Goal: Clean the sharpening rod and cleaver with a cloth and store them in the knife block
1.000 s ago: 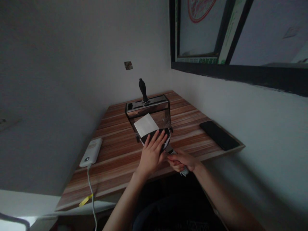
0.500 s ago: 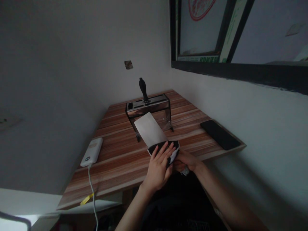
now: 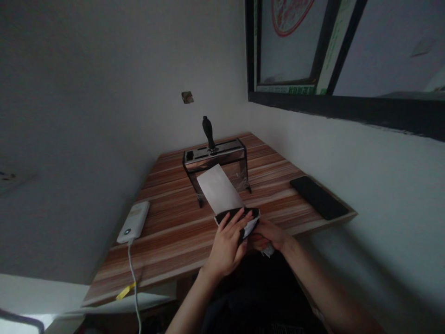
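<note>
A pale flat rectangular sheet slants up from a dark piece with a white edge, which looks like folded cloth or a pouch; its kind is unclear. Across the top of this dark piece lie the stretched, slightly parted fingers of my left hand. My right hand is closed around its lower right side, the fingertips partly hidden. A crumpled greyish-white bit pokes out below my right hand. Just beyond the sheet stands a metal frame with black legs and a black upright handle.
The striped wooden table meets walls at left, back and right. A white power bank with a cable lies at left, a yellow tag at the front edge. At right lies a black phone, below a dark-framed window.
The whole view has shifted slightly downward in the picture. My hands keep almost the same pose on the dark piece and sheet.
</note>
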A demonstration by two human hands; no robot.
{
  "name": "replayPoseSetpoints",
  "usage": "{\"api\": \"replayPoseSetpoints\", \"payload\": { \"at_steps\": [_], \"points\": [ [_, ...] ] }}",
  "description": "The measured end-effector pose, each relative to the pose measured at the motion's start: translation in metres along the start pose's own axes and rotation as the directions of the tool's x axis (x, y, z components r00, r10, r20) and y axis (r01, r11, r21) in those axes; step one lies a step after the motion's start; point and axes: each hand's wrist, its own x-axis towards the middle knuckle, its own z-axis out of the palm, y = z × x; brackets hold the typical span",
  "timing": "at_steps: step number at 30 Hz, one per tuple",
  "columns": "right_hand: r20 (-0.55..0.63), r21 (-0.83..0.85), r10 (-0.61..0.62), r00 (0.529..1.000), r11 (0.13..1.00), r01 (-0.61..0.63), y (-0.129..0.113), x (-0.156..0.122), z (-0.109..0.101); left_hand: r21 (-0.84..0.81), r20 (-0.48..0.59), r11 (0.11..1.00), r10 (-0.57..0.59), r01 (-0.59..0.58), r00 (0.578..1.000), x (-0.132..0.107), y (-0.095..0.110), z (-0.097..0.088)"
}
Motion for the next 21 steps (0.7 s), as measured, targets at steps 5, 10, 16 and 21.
{"api": "replayPoseSetpoints", "payload": {
  "at_steps": [5,10,16,21],
  "points": [
    [0.062,0.005,0.003,0.998,1.000,-0.003,-0.002,-0.001,0.000,0.134,0.009,0.990,-0.038,0.037,0.999,0.003,-0.005,-0.003],
    [0.137,0.006,0.013,0.991,1.000,-0.014,-0.005,-0.004,0.000,0.250,-0.019,0.967,-0.049,0.052,0.999,0.009,-0.017,-0.011],
    [0.213,0.016,-0.008,0.977,1.000,0.004,-0.010,-0.006,0.004,0.312,-0.121,0.942,-0.088,0.122,0.989,0.022,-0.039,-0.024],
    [0.220,0.018,-0.019,0.975,1.000,0.015,-0.011,-0.007,0.005,0.335,-0.204,0.927,-0.104,0.169,0.973,0.036,-0.061,-0.039]
  ]
}}
